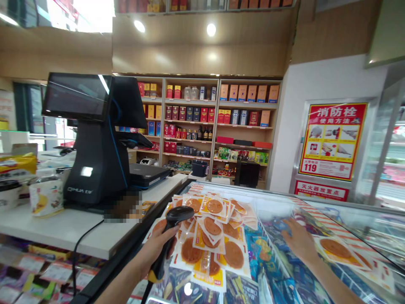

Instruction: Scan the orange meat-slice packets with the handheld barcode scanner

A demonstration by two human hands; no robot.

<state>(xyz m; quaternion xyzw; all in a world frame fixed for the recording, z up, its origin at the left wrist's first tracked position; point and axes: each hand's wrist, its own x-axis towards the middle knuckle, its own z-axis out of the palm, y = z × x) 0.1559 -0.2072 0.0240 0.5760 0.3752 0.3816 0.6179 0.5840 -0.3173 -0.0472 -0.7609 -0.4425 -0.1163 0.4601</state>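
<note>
My left hand (161, 242) is wrapped round the grip of a black handheld barcode scanner (163, 249), its head tilted up over a pile of packets. These are flat clear packets with round orange-brown slices (212, 228), heaped on top of the chest freezer (234, 188). My right hand (297, 238) reaches forward over the freezer's right part, fingers stretched out and apart, with nothing visible in them. Just right of it lie more of the same slice packets (337, 249). Beneath my right hand, blue and dark wrapped goods (281, 261) show through the freezer top.
On the white counter (126, 228) at left stands a black checkout terminal (95, 160); a cable (75, 249) hangs over the counter's front. A white patterned cup (47, 196) is beside it. Behind the freezer are shelves of boxes and bottles (190, 114). A red fire-hydrant sign (333, 141) hangs at right.
</note>
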